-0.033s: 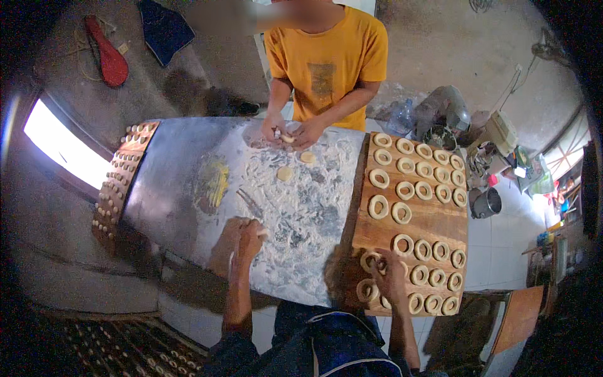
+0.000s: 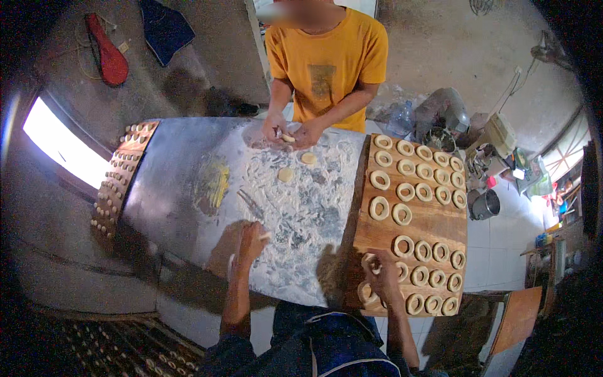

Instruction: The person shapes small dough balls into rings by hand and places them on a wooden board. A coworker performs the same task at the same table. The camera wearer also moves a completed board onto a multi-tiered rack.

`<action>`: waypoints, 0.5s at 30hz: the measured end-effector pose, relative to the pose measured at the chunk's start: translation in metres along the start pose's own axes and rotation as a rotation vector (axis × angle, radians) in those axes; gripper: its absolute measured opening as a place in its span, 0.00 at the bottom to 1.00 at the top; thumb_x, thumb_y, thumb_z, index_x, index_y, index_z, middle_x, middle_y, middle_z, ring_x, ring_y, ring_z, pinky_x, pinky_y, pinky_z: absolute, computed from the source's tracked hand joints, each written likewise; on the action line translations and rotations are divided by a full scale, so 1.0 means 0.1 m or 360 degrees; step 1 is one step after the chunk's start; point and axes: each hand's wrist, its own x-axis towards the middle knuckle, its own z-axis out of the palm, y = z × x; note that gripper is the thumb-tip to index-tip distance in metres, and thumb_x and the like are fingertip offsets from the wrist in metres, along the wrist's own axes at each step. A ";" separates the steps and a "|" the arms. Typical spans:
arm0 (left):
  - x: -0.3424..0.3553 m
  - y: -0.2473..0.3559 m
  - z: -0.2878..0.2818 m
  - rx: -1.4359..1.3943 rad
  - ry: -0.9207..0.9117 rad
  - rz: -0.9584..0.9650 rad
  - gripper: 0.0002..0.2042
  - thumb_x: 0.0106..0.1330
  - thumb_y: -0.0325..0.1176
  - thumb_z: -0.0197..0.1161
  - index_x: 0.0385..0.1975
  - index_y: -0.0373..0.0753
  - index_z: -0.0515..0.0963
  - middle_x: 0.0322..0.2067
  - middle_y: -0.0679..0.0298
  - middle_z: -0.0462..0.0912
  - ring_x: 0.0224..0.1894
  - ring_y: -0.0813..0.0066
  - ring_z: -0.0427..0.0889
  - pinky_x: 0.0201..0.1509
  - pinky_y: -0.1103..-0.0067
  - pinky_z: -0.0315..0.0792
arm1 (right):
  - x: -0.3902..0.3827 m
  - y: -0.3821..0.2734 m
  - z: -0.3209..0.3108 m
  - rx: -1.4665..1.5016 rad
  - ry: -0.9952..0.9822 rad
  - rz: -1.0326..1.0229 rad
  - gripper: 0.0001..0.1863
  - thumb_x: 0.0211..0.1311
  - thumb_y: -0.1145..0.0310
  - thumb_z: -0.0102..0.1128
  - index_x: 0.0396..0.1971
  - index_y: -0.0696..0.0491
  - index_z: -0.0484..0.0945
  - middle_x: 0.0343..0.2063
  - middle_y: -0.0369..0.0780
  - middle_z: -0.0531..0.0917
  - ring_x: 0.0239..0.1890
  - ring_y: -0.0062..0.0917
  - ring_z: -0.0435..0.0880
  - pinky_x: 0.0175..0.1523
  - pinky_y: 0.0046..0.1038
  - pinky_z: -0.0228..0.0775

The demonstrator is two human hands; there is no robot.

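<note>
My left hand [image 2: 253,241] is closed above the floury table [image 2: 169,169]; a small pale piece [image 2: 266,236] sticks out beside its fingers, too small to tell its kind. My right hand [image 2: 388,276] is over the near left of the wooden board [image 2: 377,235], its fingers curled at a dough ring [image 2: 370,259] and partly hiding it. Several more dough rings [image 2: 403,244] lie on the board in rows. Two flat dough rounds [image 2: 285,174] rest in the flour. A thin tongs-like tool [image 2: 250,202] lies beyond my left hand.
Across the table a person in an orange shirt [image 2: 323,69] works a piece of dough [image 2: 287,137] with both hands. At the far left, boards [image 2: 135,147] carry small dough pieces. A metal pot [image 2: 485,205] sits right of the table. A yellow smear [image 2: 218,182] marks the tabletop.
My right hand has shifted slightly left and its fingers have curled in more at the dough ring. My left hand has moved very little.
</note>
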 end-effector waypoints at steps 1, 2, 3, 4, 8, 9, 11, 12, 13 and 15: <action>-0.06 -0.10 0.15 -0.0274 -0.0060 -0.0116 0.17 0.60 0.30 0.70 0.48 0.36 0.77 0.39 0.50 0.82 0.44 0.56 0.82 0.48 0.67 0.76 | 0.07 -0.19 0.12 0.0150 -0.0137 -0.0032 0.18 0.58 0.71 0.66 0.49 0.55 0.78 0.38 0.45 0.83 0.37 0.36 0.84 0.41 0.34 0.77; -0.02 -0.14 0.27 -0.0547 -0.0111 -0.0199 0.19 0.59 0.30 0.72 0.50 0.36 0.78 0.41 0.51 0.83 0.45 0.58 0.82 0.49 0.68 0.76 | 0.19 -0.39 0.24 0.0297 -0.0245 -0.0071 0.18 0.58 0.72 0.65 0.49 0.55 0.79 0.41 0.45 0.84 0.40 0.36 0.85 0.44 0.34 0.78; -0.02 0.00 0.32 -0.0813 -0.0056 -0.0217 0.16 0.59 0.28 0.71 0.46 0.35 0.80 0.39 0.54 0.83 0.46 0.62 0.82 0.50 0.70 0.76 | 0.25 -0.43 0.42 0.0299 -0.0284 -0.0123 0.19 0.59 0.71 0.66 0.51 0.55 0.79 0.42 0.45 0.84 0.42 0.36 0.85 0.46 0.33 0.79; -0.05 0.15 0.37 -0.1079 -0.0012 -0.0237 0.13 0.58 0.27 0.71 0.43 0.35 0.81 0.36 0.58 0.83 0.46 0.65 0.82 0.51 0.72 0.76 | 0.34 -0.42 0.65 0.0302 -0.0322 -0.0171 0.19 0.60 0.70 0.66 0.52 0.55 0.78 0.43 0.45 0.84 0.44 0.36 0.86 0.48 0.33 0.79; -0.34 0.44 0.59 -0.2096 0.0089 -0.0386 0.15 0.59 0.26 0.70 0.47 0.33 0.82 0.39 0.61 0.84 0.49 0.68 0.82 0.55 0.76 0.75 | 0.56 -0.76 1.26 0.0828 -0.0396 0.0027 0.22 0.61 0.65 0.69 0.53 0.57 0.79 0.41 0.45 0.86 0.40 0.25 0.86 0.44 0.28 0.78; -0.38 0.44 0.65 -0.2485 0.0075 -0.0434 0.14 0.62 0.26 0.68 0.47 0.31 0.82 0.42 0.60 0.83 0.48 0.67 0.82 0.55 0.75 0.75 | 0.60 -0.80 1.33 0.0940 -0.0440 0.0029 0.22 0.60 0.63 0.70 0.52 0.57 0.80 0.40 0.45 0.87 0.38 0.24 0.87 0.43 0.28 0.79; -0.36 0.55 0.48 -0.2204 0.0114 -0.0475 0.14 0.63 0.31 0.69 0.45 0.29 0.82 0.42 0.59 0.84 0.44 0.71 0.82 0.50 0.74 0.76 | 0.66 -0.73 1.40 0.0798 -0.0436 0.0097 0.22 0.59 0.64 0.71 0.52 0.58 0.80 0.38 0.45 0.88 0.35 0.22 0.86 0.42 0.27 0.78; -0.39 0.56 0.39 -0.2049 0.0147 -0.0500 0.15 0.64 0.33 0.70 0.44 0.28 0.82 0.42 0.58 0.84 0.42 0.72 0.81 0.48 0.74 0.77 | 0.66 -0.74 1.43 0.0741 -0.0447 0.0126 0.22 0.59 0.65 0.72 0.51 0.58 0.80 0.37 0.45 0.88 0.34 0.21 0.86 0.41 0.26 0.78; -0.37 0.49 0.48 -0.2201 0.0113 -0.0635 0.15 0.65 0.33 0.69 0.44 0.27 0.82 0.41 0.59 0.84 0.41 0.74 0.81 0.47 0.75 0.76 | 0.65 -0.76 1.46 0.0715 -0.0428 0.0160 0.22 0.57 0.68 0.73 0.51 0.58 0.80 0.34 0.43 0.88 0.32 0.23 0.86 0.39 0.27 0.78; -0.38 0.45 0.35 -0.2063 0.0046 -0.0440 0.14 0.65 0.33 0.69 0.43 0.28 0.82 0.40 0.61 0.84 0.41 0.74 0.80 0.46 0.75 0.76 | 0.64 -0.84 1.50 0.0630 -0.0316 0.0019 0.26 0.56 0.71 0.72 0.55 0.57 0.75 0.33 0.43 0.88 0.32 0.24 0.86 0.39 0.27 0.78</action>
